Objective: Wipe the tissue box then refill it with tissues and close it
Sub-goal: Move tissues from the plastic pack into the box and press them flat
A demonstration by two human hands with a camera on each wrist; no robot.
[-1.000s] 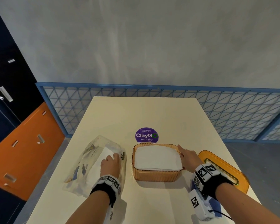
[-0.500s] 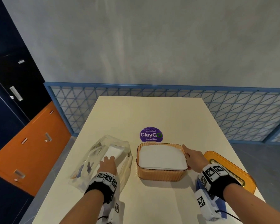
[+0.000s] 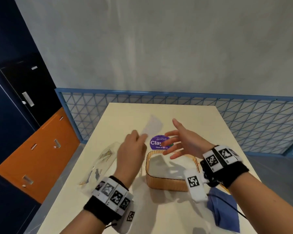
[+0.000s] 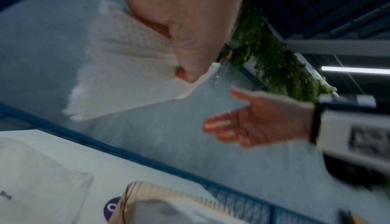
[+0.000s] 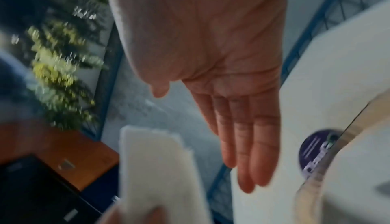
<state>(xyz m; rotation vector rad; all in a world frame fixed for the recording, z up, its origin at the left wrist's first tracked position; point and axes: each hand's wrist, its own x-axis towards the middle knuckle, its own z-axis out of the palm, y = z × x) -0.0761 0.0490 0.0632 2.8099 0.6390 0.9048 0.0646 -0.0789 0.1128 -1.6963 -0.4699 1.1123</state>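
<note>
The orange ribbed tissue box (image 3: 167, 184) sits open on the table with a white stack of tissues (image 3: 166, 168) inside. My left hand (image 3: 141, 138) is raised above the box's far left corner and pinches a small folded wad of white tissues (image 3: 151, 127). The left wrist view shows my thumb pressed on the tissues (image 4: 126, 71). My right hand (image 3: 173, 141) hovers open above the box, fingers spread, close to the held tissues and not touching them. In the right wrist view the right hand's palm (image 5: 232, 111) holds nothing, and the tissues (image 5: 158, 169) lie just left of its fingertips.
A crumpled clear plastic wrapper (image 3: 100, 166) lies left of the box. A blue cloth (image 3: 223, 210) lies at the near right under my right wrist. A purple round sticker (image 3: 157, 143) is on the table (image 3: 159, 114) behind the box. A blue mesh railing (image 3: 243, 115) borders the table.
My left hand has left the plastic wrapper and risen with a wad of tissues. My right hand has let go of the box's right side and lifted, open, toward the tissues.
</note>
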